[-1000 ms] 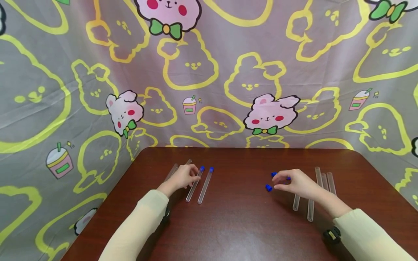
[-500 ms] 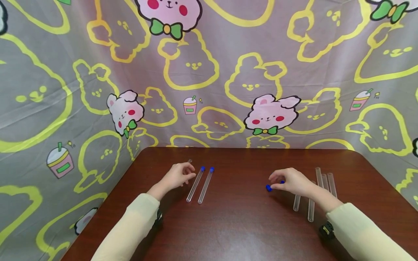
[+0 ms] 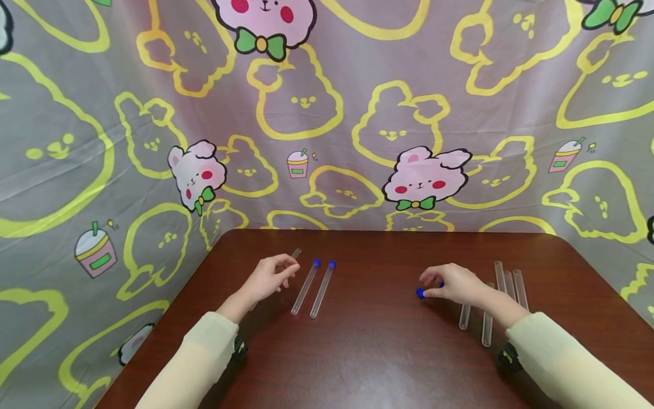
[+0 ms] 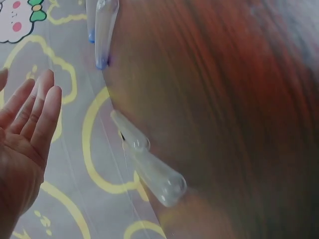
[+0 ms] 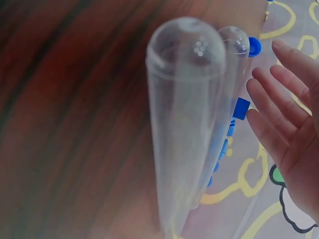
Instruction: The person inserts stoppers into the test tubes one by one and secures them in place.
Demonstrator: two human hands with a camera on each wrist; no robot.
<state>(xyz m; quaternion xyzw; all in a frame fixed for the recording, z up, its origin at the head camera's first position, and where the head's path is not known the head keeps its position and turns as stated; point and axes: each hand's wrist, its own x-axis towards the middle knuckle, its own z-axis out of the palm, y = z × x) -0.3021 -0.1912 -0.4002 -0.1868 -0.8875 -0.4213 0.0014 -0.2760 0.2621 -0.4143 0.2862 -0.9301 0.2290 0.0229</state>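
Tubes without caps (image 3: 487, 332), clear and slim, are laid on the dark table (image 3: 388, 363) at the right, some partly covered by the right forearm (image 3: 562, 346). They are judged light and stiff, with smooth walls that may slip and roll when nudged; glass or plastic cannot be told, so they are best treated as fragile and taken lightly round the middle of the barrel.

Two capped tubes (image 3: 305, 288) are set side by side left of centre, apart from both hands, with their blue ends pointed away from the body. They, too, would be better lifted by the barrel than by the cap, since how firmly the caps are seated cannot be seen.

Loose blue caps (image 3: 420, 293) are found beside the right hand (image 3: 452, 282); they are probably very light and are best pinched by the sides. The fingers of that hand are loosely bent, with the thumb kept clear of them. One cap lies at the thumb tip; contact cannot be confirmed, but no grip is seen.

The left hand (image 3: 271, 275) is held beside the left-hand tubes (image 4: 162, 174), its fingers nearly straight in the wrist view, and nothing is held or visibly touched. The two hands are well apart.

Patterned cloth (image 3: 306, 125) is hung beyond the far table edge.
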